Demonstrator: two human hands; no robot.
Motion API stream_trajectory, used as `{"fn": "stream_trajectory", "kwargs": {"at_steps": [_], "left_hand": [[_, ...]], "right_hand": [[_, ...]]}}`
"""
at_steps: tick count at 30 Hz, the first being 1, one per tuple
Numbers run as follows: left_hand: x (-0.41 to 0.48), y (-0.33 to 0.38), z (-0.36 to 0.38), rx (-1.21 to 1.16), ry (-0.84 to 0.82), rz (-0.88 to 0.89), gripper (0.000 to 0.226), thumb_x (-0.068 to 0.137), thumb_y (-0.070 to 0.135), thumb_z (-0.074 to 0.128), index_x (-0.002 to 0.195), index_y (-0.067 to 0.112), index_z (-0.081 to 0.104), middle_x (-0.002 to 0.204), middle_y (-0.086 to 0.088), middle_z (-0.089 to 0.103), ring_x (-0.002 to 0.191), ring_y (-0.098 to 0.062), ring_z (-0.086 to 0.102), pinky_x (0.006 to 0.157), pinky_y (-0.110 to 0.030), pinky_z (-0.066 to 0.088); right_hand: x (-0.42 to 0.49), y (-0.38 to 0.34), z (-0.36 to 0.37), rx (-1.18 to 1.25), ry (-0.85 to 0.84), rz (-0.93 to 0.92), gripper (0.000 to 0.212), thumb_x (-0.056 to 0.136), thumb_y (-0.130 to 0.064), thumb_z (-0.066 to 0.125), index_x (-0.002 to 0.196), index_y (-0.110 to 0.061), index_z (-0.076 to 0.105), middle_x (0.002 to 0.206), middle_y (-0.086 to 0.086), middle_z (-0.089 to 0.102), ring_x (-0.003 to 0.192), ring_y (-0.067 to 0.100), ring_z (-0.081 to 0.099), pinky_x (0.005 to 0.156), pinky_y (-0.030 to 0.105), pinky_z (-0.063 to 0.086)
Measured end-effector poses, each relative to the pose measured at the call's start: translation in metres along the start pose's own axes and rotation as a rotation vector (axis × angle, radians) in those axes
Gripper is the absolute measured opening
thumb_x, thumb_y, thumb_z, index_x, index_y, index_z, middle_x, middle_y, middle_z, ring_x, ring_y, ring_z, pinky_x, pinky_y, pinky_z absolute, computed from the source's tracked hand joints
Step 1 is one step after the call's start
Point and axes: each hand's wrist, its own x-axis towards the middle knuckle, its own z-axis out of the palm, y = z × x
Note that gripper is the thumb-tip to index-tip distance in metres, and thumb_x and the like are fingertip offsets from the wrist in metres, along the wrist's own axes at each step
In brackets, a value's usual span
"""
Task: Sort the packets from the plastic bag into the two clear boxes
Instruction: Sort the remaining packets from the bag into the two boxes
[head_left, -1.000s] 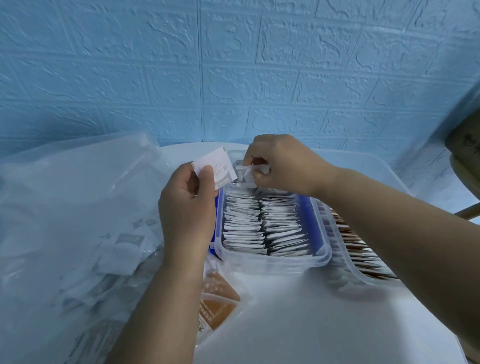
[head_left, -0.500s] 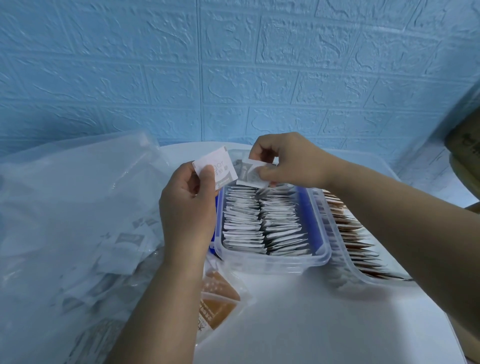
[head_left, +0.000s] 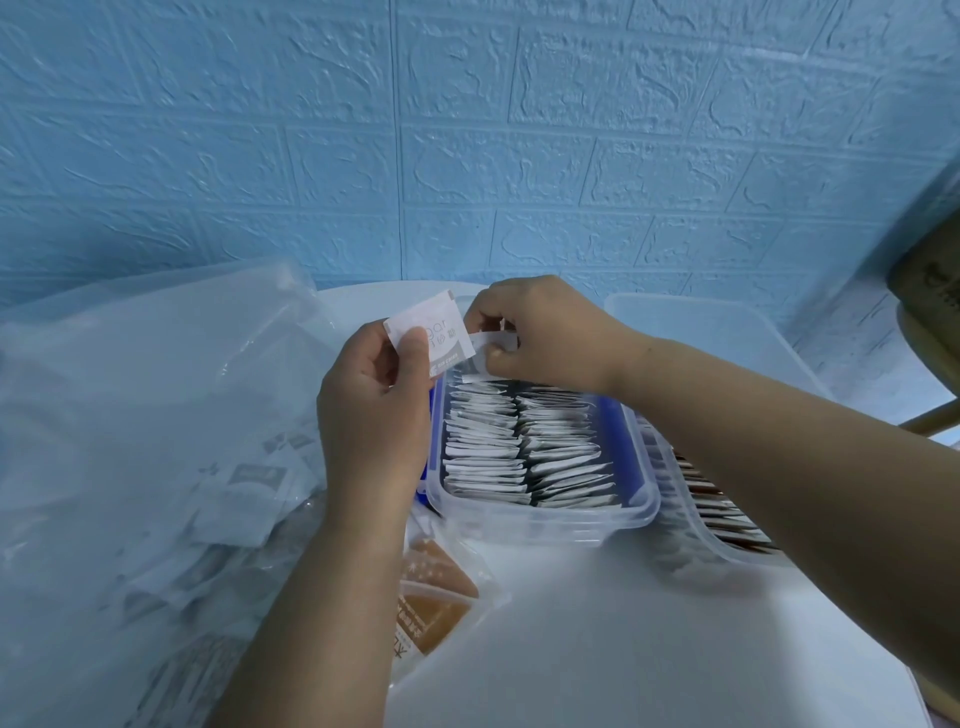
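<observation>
My left hand (head_left: 375, 410) pinches a white sugar packet (head_left: 441, 332) upright beside the left clear box's far corner. My right hand (head_left: 540, 332) pinches a second white packet (head_left: 491, 345) over the far end of that box. The left clear box (head_left: 545, 522) has blue sides and holds two rows of several white packets on edge. To its right, partly hidden under my right forearm, the second clear box (head_left: 696, 540) holds brown packets. The big plastic bag (head_left: 145, 441) lies at left with several white packets inside.
Brown packets in clear wrap (head_left: 431, 597) lie at the bag's mouth near my left forearm. A clear lid or tub (head_left: 711, 332) sits behind the boxes. The round white table (head_left: 623, 649) meets a blue brick-pattern wall. A wooden chair (head_left: 930, 332) stands at the right edge.
My right hand lifted its packet slightly half a second ago, then brought it back down to the far end of the left box. My left hand stayed in place with its packet.
</observation>
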Motion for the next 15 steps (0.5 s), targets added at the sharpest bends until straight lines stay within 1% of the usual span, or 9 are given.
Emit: {"fn": "stream_trajectory", "kwargs": {"at_steps": [2, 4, 6, 8, 10, 13, 15], "left_hand": [[-0.001, 0.000, 0.000, 0.007, 0.003, -0.003, 0.023, 0.093, 0.027, 0.051, 0.073, 0.039, 0.054, 0.072, 0.030, 0.058, 0.072, 0.013, 0.058, 0.056, -0.001, 0.042], [-0.001, 0.001, 0.000, 0.011, 0.006, -0.003, 0.020, 0.093, 0.028, 0.051, 0.076, 0.037, 0.055, 0.073, 0.030, 0.057, 0.071, 0.015, 0.057, 0.056, 0.000, 0.040], [-0.001, 0.001, 0.000, 0.006, 0.007, -0.003, 0.016, 0.094, 0.027, 0.051, 0.081, 0.035, 0.055, 0.076, 0.030, 0.056, 0.073, 0.013, 0.057, 0.056, 0.001, 0.039], [-0.001, 0.001, 0.000, -0.009, 0.003, -0.003, 0.016, 0.094, 0.026, 0.051, 0.081, 0.035, 0.055, 0.076, 0.029, 0.057, 0.071, 0.015, 0.057, 0.055, 0.001, 0.039], [-0.001, 0.002, -0.001, -0.019, 0.000, -0.004, 0.018, 0.094, 0.025, 0.051, 0.080, 0.035, 0.055, 0.076, 0.029, 0.057, 0.069, 0.020, 0.055, 0.055, 0.002, 0.038], [-0.002, 0.002, -0.001, -0.016, -0.007, -0.008, 0.016, 0.094, 0.026, 0.051, 0.081, 0.034, 0.055, 0.078, 0.030, 0.056, 0.069, 0.023, 0.053, 0.054, 0.002, 0.037], [-0.002, 0.002, 0.000, -0.013, -0.009, -0.009, 0.017, 0.094, 0.026, 0.051, 0.079, 0.034, 0.055, 0.077, 0.030, 0.055, 0.069, 0.024, 0.052, 0.054, 0.002, 0.037]], "right_hand": [[-0.001, -0.002, 0.001, 0.051, -0.013, 0.036, 0.016, 0.075, -0.003, 0.058, 0.087, -0.008, 0.065, 0.072, -0.007, 0.054, 0.058, 0.006, 0.043, 0.062, 0.009, 0.034], [-0.002, -0.002, 0.002, 0.081, -0.041, 0.056, 0.013, 0.075, -0.004, 0.060, 0.083, -0.015, 0.061, 0.065, -0.015, 0.047, 0.057, -0.001, 0.044, 0.061, 0.008, 0.035], [-0.003, -0.002, 0.001, 0.075, -0.073, 0.057, 0.018, 0.076, -0.007, 0.062, 0.079, -0.022, 0.054, 0.064, -0.018, 0.045, 0.057, 0.001, 0.044, 0.059, 0.007, 0.034], [-0.005, 0.001, 0.000, 0.024, -0.109, 0.039, 0.017, 0.076, -0.009, 0.063, 0.076, -0.021, 0.052, 0.066, -0.014, 0.047, 0.060, 0.006, 0.042, 0.057, 0.009, 0.033], [-0.008, 0.005, -0.002, -0.070, -0.128, 0.008, 0.008, 0.076, -0.009, 0.063, 0.080, -0.015, 0.059, 0.072, -0.008, 0.050, 0.066, 0.012, 0.043, 0.058, 0.016, 0.030], [-0.010, 0.010, 0.000, -0.150, -0.093, -0.012, 0.013, 0.077, -0.008, 0.061, 0.089, -0.006, 0.064, 0.079, 0.000, 0.054, 0.071, 0.015, 0.043, 0.062, 0.021, 0.028], [-0.009, 0.012, 0.003, -0.142, -0.054, -0.014, 0.014, 0.077, -0.008, 0.061, 0.091, -0.006, 0.065, 0.081, 0.003, 0.057, 0.071, 0.015, 0.044, 0.064, 0.022, 0.031]]}}
